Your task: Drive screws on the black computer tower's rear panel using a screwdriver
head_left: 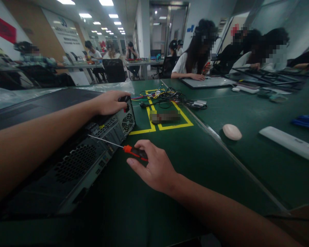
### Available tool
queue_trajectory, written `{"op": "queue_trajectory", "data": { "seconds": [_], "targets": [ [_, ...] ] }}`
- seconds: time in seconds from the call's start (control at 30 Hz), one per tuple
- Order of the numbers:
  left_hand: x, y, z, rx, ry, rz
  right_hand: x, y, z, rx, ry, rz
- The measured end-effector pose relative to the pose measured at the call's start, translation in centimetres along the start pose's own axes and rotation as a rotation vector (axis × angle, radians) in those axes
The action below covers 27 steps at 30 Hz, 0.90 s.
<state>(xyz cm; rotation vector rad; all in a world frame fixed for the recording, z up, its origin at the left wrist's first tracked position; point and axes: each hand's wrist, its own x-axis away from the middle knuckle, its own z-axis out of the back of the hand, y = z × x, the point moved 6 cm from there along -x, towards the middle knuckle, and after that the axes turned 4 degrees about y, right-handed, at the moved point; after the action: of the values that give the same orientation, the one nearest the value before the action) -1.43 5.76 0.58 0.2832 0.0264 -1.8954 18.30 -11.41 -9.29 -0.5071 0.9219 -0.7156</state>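
A black desktop computer case lies on the green table at left, its rear panel with vents and ports facing me. My left hand grips the case's far upper corner, fingers curled over the rear edge. In my right hand is a screwdriver with an orange and black handle, closed between thumb and fingers. The long thin shaft points left, and its tip reaches the rear panel near the slot covers. Whether the tip sits in a screw is too small to tell.
Beyond the case lies a tangle of cables by yellow tape marks. A pale mouse and a long white object lie at right. Across the table a person works over a flat panel. Plastic wrap lies behind the case.
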Motion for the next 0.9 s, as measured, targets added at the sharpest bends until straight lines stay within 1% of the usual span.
{"op": "queue_trajectory", "data": {
  "seconds": [0.2,0.9],
  "targets": [
    [0.15,0.29,0.15,-0.041,-0.015,0.007,-0.04,0.31,-0.26,0.023,-0.019,0.017],
    [0.09,0.08,0.15,0.009,0.001,-0.015,-0.13,0.38,-0.18,0.024,-0.040,-0.010]
  ]
}}
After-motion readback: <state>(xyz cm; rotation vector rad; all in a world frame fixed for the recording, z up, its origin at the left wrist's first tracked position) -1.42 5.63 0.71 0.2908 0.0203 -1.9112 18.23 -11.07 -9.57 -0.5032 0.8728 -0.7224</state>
